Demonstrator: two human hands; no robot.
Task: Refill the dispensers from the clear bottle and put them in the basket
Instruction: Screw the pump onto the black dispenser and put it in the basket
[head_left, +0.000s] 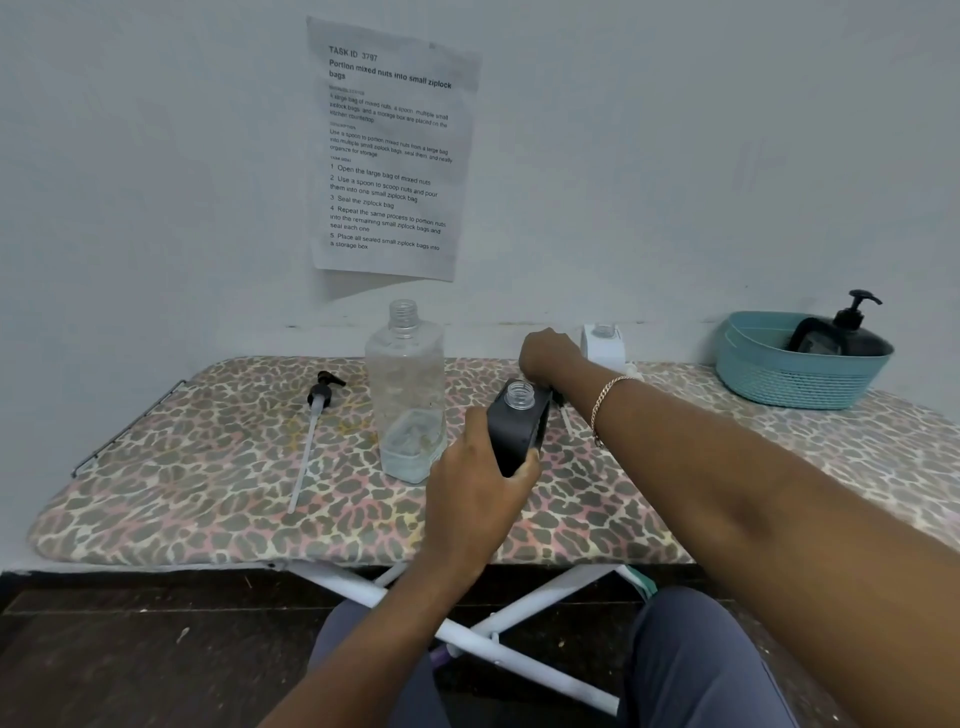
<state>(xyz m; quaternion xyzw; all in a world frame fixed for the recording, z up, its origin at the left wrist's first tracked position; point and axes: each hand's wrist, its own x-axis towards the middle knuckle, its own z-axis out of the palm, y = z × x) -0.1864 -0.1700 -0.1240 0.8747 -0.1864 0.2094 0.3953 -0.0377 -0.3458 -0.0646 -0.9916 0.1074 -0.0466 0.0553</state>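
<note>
Left hand (478, 483) grips black dispenser (519, 428); grip of right hand (549, 356) unclear; wall sheet (389, 156) reads "TASK ID 3797".

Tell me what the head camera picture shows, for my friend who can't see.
A person's left hand grips an uncapped black dispenser bottle at a leopard-print ironing board, while the right hand reaches behind it. A nearly empty clear bottle stands beside it; a teal basket holds one black pump dispenser.

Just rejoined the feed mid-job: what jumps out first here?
The left hand grips an uncapped black dispenser at the centre of the board, beside the open clear bottle, which holds little liquid. At far right, a teal basket holds a pump-topped dispenser.
</note>
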